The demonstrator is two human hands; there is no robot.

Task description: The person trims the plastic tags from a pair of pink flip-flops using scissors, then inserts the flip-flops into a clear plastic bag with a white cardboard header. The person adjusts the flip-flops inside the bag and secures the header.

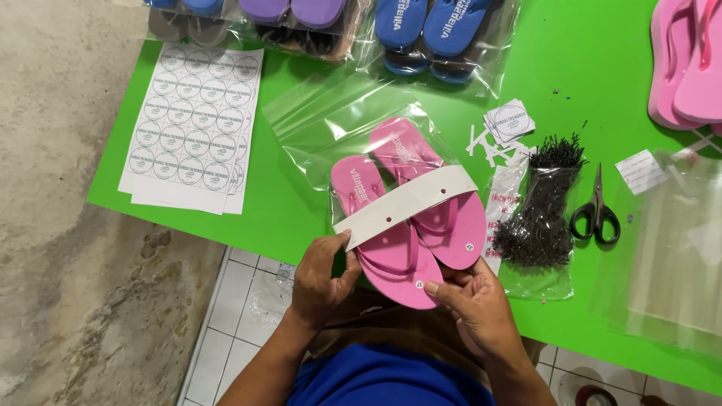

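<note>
A pair of pink flip-flops (406, 225) lies side by side at the near edge of a green table (301, 203), banded across the middle by a white paper strip (410, 201). My left hand (320, 278) pinches the left end of that strip beside the left sandal. My right hand (470, 301) grips the heel end of the pair from below, thumb on the sole edge. The toes of the sandals rest on a clear plastic bag (331, 124).
A sheet of round stickers (192, 124) lies at the left. Bagged blue (432, 34) and purple sandals (301, 19) sit at the far edge, loose pink ones (688, 64) at the far right. A bag of black tag pins (538, 218), scissors (596, 214), small cards (509, 122) and more clear bags (677, 256) lie right.
</note>
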